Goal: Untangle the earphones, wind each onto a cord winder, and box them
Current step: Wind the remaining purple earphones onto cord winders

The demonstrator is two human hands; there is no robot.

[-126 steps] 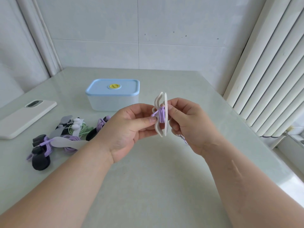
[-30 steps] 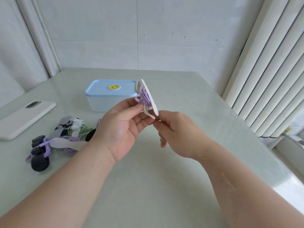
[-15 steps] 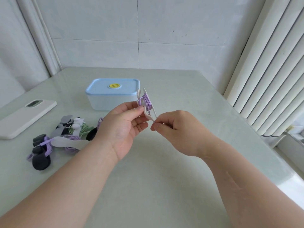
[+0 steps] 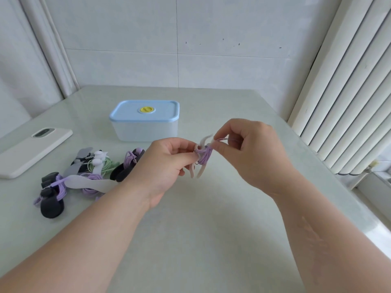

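I see the soft white winder, curved wings splayed, wrapped in glossy purple cord, raised in front of the blue-lidded plastic box. My left hand pinches its middle; my right hand has a narrow grip on the cord's loose end just above.

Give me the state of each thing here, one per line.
Blue-lidded translucent plastic box: shut, lid on.
White flat cord winder: held above table, purple earphone cord wound round it.
Left hand: grips the winder.
Right hand: pinches the cord's loose end.
Black and grey winders on table: wound, not boxed.
White phone: face down.
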